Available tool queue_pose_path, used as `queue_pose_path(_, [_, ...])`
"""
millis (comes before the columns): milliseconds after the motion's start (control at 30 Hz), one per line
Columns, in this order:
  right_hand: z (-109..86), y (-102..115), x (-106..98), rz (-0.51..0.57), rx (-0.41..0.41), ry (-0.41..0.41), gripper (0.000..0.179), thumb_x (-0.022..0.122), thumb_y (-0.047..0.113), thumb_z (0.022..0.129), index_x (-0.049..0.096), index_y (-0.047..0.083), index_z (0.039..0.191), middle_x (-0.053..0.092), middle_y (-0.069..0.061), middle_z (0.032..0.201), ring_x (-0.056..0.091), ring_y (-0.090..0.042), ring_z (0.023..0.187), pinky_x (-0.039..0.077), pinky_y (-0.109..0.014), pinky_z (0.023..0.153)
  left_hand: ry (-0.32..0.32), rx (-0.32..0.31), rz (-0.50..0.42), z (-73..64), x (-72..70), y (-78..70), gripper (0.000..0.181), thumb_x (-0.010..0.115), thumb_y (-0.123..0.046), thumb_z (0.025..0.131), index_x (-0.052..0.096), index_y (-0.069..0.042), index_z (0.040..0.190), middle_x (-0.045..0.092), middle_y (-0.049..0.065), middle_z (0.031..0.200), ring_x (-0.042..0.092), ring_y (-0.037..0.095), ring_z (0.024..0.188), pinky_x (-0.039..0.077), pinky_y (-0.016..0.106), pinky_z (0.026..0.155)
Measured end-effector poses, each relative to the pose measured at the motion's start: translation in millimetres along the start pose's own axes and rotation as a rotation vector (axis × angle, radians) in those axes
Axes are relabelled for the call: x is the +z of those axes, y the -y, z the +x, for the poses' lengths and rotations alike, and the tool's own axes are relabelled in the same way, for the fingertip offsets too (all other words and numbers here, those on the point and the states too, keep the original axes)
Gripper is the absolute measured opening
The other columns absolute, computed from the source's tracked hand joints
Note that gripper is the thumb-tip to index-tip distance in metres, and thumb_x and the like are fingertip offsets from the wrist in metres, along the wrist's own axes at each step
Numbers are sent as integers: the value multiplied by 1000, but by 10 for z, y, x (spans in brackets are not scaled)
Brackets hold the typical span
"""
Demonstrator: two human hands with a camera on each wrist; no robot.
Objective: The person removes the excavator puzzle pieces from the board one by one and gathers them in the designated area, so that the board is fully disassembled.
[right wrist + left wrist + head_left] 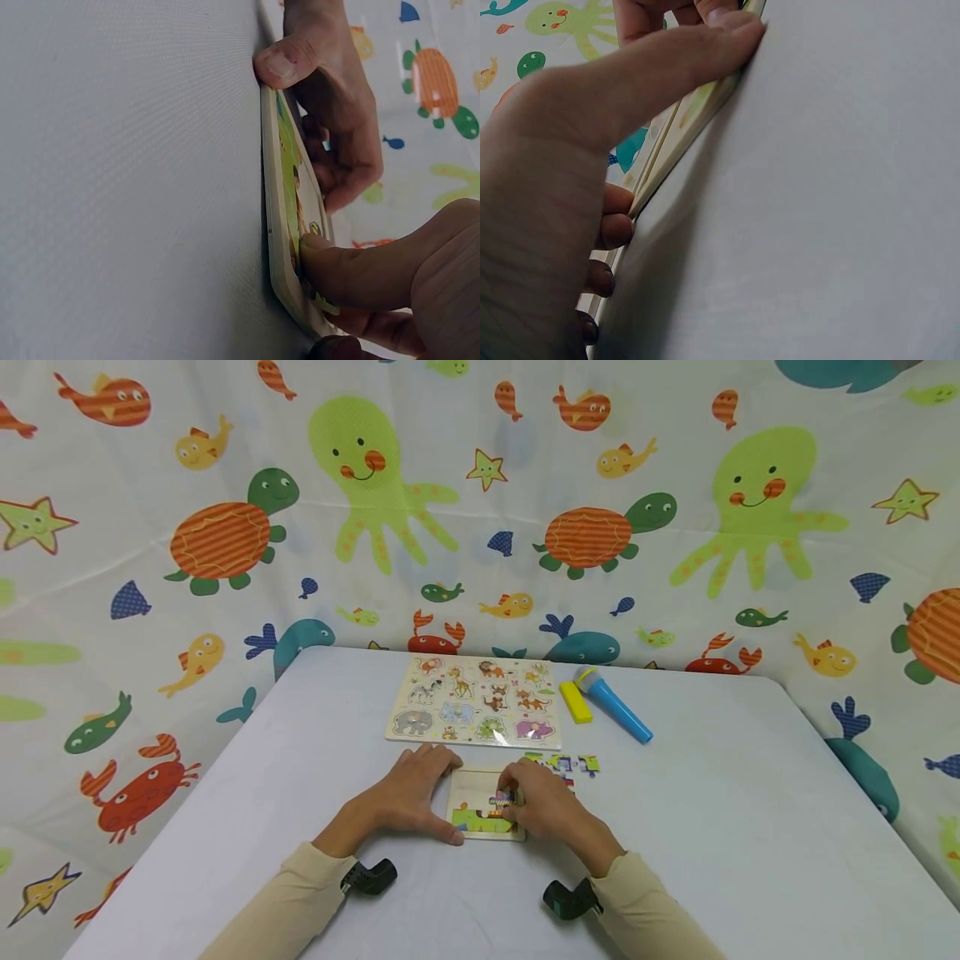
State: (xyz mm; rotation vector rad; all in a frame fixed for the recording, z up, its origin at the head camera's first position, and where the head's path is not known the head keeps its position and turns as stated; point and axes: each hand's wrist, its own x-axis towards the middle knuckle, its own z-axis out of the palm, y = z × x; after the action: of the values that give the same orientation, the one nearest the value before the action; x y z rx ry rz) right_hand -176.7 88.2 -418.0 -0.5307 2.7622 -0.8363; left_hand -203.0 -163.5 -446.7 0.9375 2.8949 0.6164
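Observation:
A small wooden jigsaw board (471, 786) lies on the white table, with green pieces (468, 821) fitted along its near side. My left hand (414, 789) holds the board at its left side. Its thumb (739, 34) is at the near corner and its other fingers are by the far left edge. Over the board's right half, my right hand (547, 802) pinches a small colourful puzzle piece (502, 799) between thumb and fingers. The fingers hide part of that piece. In the right wrist view, the right thumb (322, 262) is down against the picture surface.
Loose puzzle pieces (588, 764) lie just beyond the right hand, partly hidden by it. Behind the board is a larger animal peg puzzle (472, 702). To its right are a yellow block (576, 702) and a blue toy microphone (618, 708). A sea-animal curtain (480, 552) hangs behind the table.

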Motion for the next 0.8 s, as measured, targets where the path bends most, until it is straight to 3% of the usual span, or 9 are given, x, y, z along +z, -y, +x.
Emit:
queue_pose_path(233, [0, 2, -18, 27, 1, 4, 28, 81, 16, 87, 63, 19, 107, 57, 3, 96, 53, -19, 92, 47, -38, 84, -4, 2, -3, 0, 0, -3, 104, 76, -85, 55, 53, -19, 132, 52, -13, 112, 42, 10, 102, 34, 35, 87])
queue_pose_path(533, [-34, -32, -122, 68, -89, 32, 14, 75, 13, 92, 69, 21, 102, 59, 7, 86, 54, -17, 83, 46, -34, 76, 6, -3, 9, 5, 8, -6, 103, 76, -85, 56, 53, -19, 132, 52, -13, 112, 42, 10, 104, 34, 36, 88])
queue_pose_path(800, [-31, -100, -279, 96, -142, -65, 13, 75, 17, 93, 74, 19, 106, 63, 9, 87, 55, -15, 82, 48, -28, 73, 10, 0, 13, 10, 6, 0, 104, 75, -85, 56, 53, -19, 133, 52, -12, 112, 42, 11, 104, 34, 37, 88])
